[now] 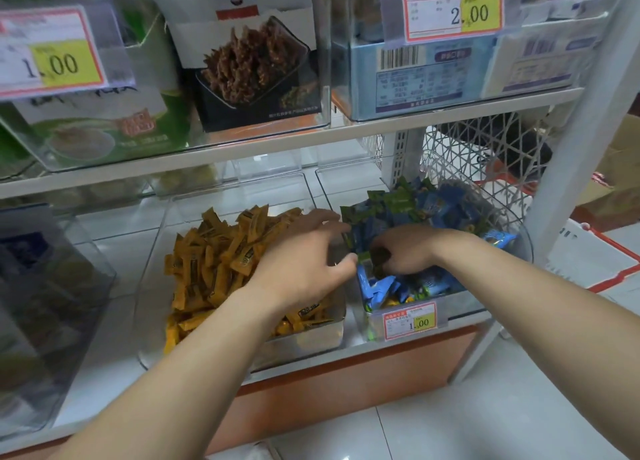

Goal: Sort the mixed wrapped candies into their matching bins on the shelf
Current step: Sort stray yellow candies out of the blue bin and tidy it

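picking step: right hand (405, 251) curls round dark green wrapped candies (381, 254) inside the clear plastic bin (464, 307) of blue packets, at three o'clock of the orange-sachet bin (311, 341); left hand (304, 255) spread beside. next move likely needs lifting greens clear.

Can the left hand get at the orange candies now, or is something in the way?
Probably yes. The left hand is just above the orange candies; their bin is open on top, with nothing between.
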{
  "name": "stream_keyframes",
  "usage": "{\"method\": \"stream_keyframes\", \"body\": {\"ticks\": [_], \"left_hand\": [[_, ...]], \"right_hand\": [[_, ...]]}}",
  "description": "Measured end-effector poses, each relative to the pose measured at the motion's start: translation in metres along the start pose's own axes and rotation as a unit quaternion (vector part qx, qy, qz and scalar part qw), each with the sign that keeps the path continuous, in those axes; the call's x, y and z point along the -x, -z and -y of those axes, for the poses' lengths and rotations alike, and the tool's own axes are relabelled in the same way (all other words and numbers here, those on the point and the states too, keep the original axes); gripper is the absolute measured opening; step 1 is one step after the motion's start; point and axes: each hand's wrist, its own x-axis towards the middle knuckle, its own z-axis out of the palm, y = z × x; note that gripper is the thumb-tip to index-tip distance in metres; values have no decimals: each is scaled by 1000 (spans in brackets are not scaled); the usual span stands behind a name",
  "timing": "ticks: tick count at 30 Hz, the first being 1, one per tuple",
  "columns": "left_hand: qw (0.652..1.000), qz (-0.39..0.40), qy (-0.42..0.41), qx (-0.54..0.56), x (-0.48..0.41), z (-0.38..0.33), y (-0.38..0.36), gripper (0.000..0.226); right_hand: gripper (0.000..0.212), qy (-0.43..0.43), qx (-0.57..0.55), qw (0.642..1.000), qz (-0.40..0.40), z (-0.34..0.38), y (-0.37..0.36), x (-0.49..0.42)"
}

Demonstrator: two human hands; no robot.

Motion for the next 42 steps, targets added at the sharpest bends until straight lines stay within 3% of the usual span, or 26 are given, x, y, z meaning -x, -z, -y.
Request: {"method": "stream_keyframes", "body": {"ticks": [8, 11, 14, 17, 21, 24, 26, 28, 29, 31, 33, 36, 39, 42], "left_hand": [[999, 15, -19, 32, 2, 11, 2, 67], [999, 12, -25, 38, 2, 13, 2, 64], [999, 8, -25, 46, 1, 14, 1, 63], [997, -16, -13, 71, -2, 13, 0, 59], [986, -82, 8, 144, -7, 5, -2, 66], [974, -145, -14, 172, -11, -3, 4, 36], [966, -191, 4, 172, -13, 1, 10, 22], [959, -224, 47, 168, -11, 14, 17, 22], [958, -230, 73, 154, -9, 23, 20, 22], [965, -216, 126, 80, -3, 42, 23, 27], [967, -205, 151, 15, 2, 48, 25, 36], [975, -198, 97, 17, 3, 32, 24, 41], [995, -80, 39, 50, 2, 6, 15, 53], [1000, 18, -1, -16, 0, -4, 1, 72]], "right_hand": [[11, -4, -15, 999, 33, -3, 4, -10], [10, 10, -63, 998, 1, -5, 6, -4], [7, 30, -135, 987, -81, -11, 16, 4], [15, 36, -291, 941, -169, -12, 31, 14], [12, 110, -435, 878, -166, 0, 33, 22], [13, 160, -548, 806, -156, 13, 27, 23], [8, 146, -596, 768, -181, 12, 25, 23], [8, 89, -562, 789, -233, 5, 20, 19], [9, 60, -503, 827, -245, 0, 16, 17], [13, 26, -342, 916, -209, -7, 7, 14], [16, 10, -182, 975, -130, -12, -1, 11], [9, -1, -103, 992, -74, -9, -8, 6], [23, -5, -52, 997, -62, -5, -7, -4], [19, -11, -45, 998, -36, -7, -5, -10]]}}
